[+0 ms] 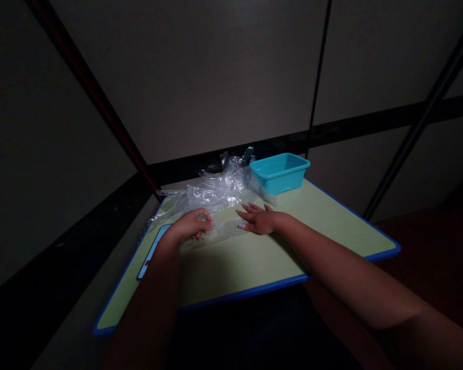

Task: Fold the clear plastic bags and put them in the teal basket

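A clear plastic bag (227,230) lies flat on the table between my two hands. My left hand (195,224) pinches its left end, thumb and fingertips pressed together. Over the bag's right end, my right hand (259,220) lies flat with its fingers spread, palm down. Just beyond both hands spreads a pile of crumpled clear plastic bags (216,189), shiny and loosely heaped toward the back left.
A turquoise plastic basket (283,180) stands at the back right of the pale green table (332,226), which has a blue edge. Partly behind my left forearm is a flat light-blue object (153,252), perhaps a phone. Panelled walls (216,77) rise behind the table.
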A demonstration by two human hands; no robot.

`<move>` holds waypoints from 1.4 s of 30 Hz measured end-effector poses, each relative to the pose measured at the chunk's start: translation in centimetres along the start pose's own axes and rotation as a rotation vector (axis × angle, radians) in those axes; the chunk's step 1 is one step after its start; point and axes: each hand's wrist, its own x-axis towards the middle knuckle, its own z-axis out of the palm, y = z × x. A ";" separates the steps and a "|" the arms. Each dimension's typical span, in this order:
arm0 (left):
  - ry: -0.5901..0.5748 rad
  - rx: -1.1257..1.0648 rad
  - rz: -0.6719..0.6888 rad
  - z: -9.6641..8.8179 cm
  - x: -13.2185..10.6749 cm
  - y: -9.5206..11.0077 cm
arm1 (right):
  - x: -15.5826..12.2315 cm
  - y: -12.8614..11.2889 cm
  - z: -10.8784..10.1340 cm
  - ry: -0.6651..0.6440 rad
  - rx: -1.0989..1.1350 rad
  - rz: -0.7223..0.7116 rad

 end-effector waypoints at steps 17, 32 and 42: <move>0.078 0.318 0.088 -0.4 0.5 -0.9 | -0.1 0.0 -0.1 -0.001 0.000 -0.008; 0.106 0.197 0.031 1.0 0.6 -0.1 | 0.0 0.0 0.0 0.001 -0.005 -0.009; 0.103 0.331 0.044 0.2 0.5 -0.3 | -0.1 0.0 -0.1 0.004 -0.009 -0.012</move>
